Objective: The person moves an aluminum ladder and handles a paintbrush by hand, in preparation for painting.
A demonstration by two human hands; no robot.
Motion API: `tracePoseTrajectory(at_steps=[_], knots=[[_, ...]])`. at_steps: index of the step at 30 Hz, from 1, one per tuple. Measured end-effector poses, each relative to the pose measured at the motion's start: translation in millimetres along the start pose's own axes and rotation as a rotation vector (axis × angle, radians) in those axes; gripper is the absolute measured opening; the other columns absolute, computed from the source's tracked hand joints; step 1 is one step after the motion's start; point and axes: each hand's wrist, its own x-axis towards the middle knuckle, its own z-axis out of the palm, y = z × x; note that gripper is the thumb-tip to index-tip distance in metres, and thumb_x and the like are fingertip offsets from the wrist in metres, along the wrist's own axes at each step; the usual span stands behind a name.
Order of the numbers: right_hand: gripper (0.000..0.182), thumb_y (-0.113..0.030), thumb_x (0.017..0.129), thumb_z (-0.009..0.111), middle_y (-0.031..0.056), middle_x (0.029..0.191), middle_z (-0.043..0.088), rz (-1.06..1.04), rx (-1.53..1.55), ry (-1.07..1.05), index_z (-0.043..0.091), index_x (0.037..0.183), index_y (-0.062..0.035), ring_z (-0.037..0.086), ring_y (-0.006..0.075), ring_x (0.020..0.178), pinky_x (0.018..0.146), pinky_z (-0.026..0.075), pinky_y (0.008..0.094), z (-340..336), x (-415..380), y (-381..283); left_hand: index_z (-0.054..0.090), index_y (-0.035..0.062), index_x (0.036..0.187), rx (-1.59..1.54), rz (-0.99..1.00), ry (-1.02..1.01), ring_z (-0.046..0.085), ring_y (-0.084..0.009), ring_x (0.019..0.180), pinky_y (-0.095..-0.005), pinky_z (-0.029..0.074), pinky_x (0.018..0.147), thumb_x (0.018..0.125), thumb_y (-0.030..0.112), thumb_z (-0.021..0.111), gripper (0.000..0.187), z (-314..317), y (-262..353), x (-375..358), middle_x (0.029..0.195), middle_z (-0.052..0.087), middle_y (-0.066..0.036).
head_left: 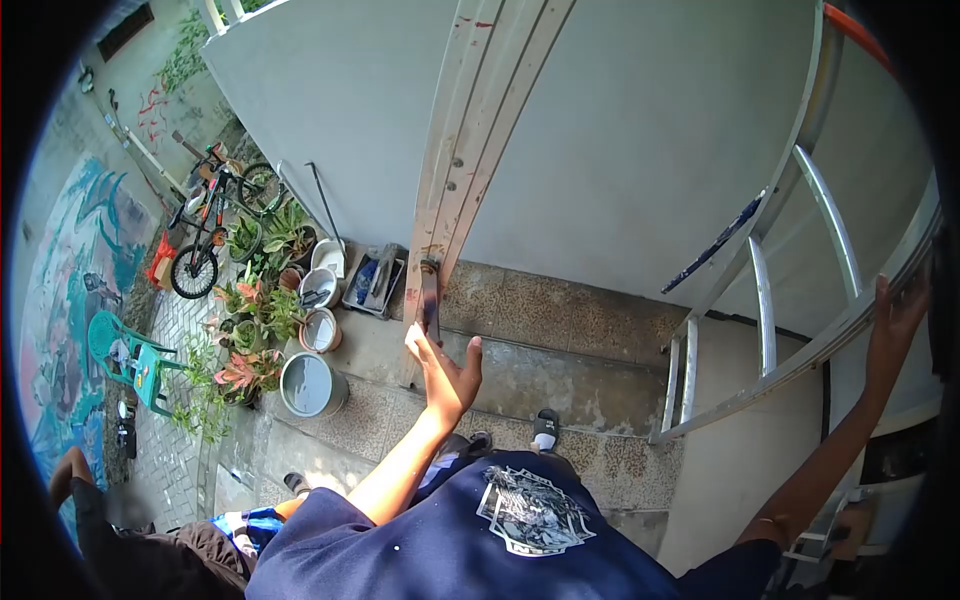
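My left hand (448, 378) is at the lower part of a long metal beam (462, 160), with its fingertips against the beam's edge and its thumb standing apart. Just above the fingers, a dark metal piece (430, 300) is attached to the beam. On the right, my right hand (898, 305) is wrapped round the side rail of an aluminium ladder (767, 305). Its fingertips show at the rail, while part of the hand lies in the dark edge of the view.
Potted plants (245, 335), a grey bucket (312, 385) and a tool tray (375, 280) stand left of the beam. Farther left are a bicycle (212, 215) and a green chair (150, 375). Another person (165, 565) is at the lower left. Steps (560, 380) run below the wall.
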Motion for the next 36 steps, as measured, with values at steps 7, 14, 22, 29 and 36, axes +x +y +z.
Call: tracePoseTrajectory(at_steps=[7, 14, 22, 29, 36], knots=[[0.053, -0.02, 0.097, 0.056, 0.0114, 0.145, 0.044, 0.903, 0.643, 0.021, 0.036, 0.144, -0.0041, 0.038, 0.0223, 0.137, 0.113, 0.032, 0.0405, 45, -259, -61, 0.017, 0.0013, 0.138, -0.551, -0.059, -0.346, 0.049, -0.0232, 0.112, -0.0408, 0.041, 0.094, 0.087, 0.014, 0.069, 0.074, 35, 35, -26, 0.12, 0.043, -0.013], [0.041, -0.027, 0.096, 0.059, 0.0149, 0.127, 0.055, 1.911, 1.128, -0.445, 0.049, 0.129, -0.0052, 0.057, 0.0291, 0.111, 0.087, 0.054, 0.0433, 85, -511, -123, 0.022, 0.0077, 0.133, -1.157, -0.373, -0.61, 0.054, -0.036, 0.12, -0.039, 0.047, 0.099, 0.096, 0.017, 0.056, 0.051, 16, 135, -8, 0.12, 0.044, -0.018], [0.039, -0.035, 0.095, 0.06, 0.0082, 0.119, 0.059, 1.598, 1.321, -0.842, 0.054, 0.121, -0.0065, 0.06, 0.0206, 0.106, 0.083, 0.054, 0.0368, 116, -429, -93, 0.04, 0.0068, 0.114, -1.489, -0.533, -0.529, 0.055, -0.0296, 0.108, -0.0402, 0.051, 0.093, 0.091, 0.034, 0.062, 0.042, 19, 169, 4, 0.112, 0.046, -0.018], [0.033, -0.034, 0.096, 0.058, 0.0068, 0.113, 0.059, 1.591, 1.464, -0.621, 0.056, 0.116, -0.008, 0.06, 0.0189, 0.102, 0.082, 0.054, 0.0359, 136, -369, -26, 0.04, 0.0083, 0.12, -1.067, -0.296, -0.284, 0.055, -0.0295, 0.115, -0.0453, 0.052, 0.09, 0.098, 0.032, 0.053, 0.035, 38, 167, -6, 0.119, 0.054, -0.013], [0.029, -0.031, 0.095, 0.058, 0.0069, 0.104, 0.06, 1.68, 1.502, -0.639, 0.057, 0.113, -0.0082, 0.061, 0.0197, 0.094, 0.079, 0.054, 0.0368, 159, -371, -22, 0.05, -0.0029, 0.11, -1.25, -0.39, -0.293, 0.061, -0.0357, 0.111, -0.0456, 0.051, 0.099, 0.101, 0.031, 0.047, 0.035, 41, 145, 1, 0.109, 0.062, -0.019]])
